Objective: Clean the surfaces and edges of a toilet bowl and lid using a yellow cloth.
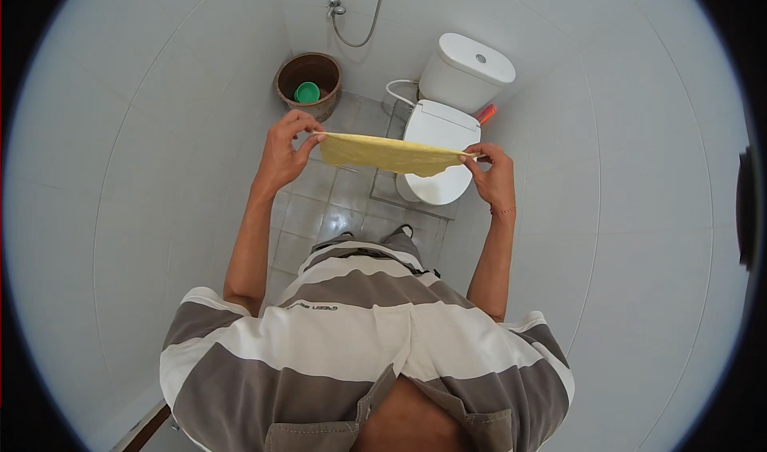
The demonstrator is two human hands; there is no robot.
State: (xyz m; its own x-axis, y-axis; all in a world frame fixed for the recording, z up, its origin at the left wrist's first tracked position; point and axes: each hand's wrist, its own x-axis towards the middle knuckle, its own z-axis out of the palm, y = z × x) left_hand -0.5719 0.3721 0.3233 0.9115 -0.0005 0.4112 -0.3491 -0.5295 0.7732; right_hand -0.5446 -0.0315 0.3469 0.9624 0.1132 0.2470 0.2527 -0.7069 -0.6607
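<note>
A yellow cloth [389,154] is stretched out in front of me between both hands, its upper edge pulled nearly straight. My left hand [290,149] pinches one top corner between thumb and fingers. At the opposite top corner, my right hand [491,170] grips the cloth the same way, with a thin red bracelet around the wrist. The cloth hangs in the air above the tiled floor and partly hides the seat lid of the white toilet [443,130], which is down.
A brown bucket [328,107] with a green plastic dipper [307,92] inside stands by the back left corner. Above it, a metal tap [335,9] with a hose is on the wall. Something orange-red [487,114] sits beside the toilet. Tiled walls rise close on both sides.
</note>
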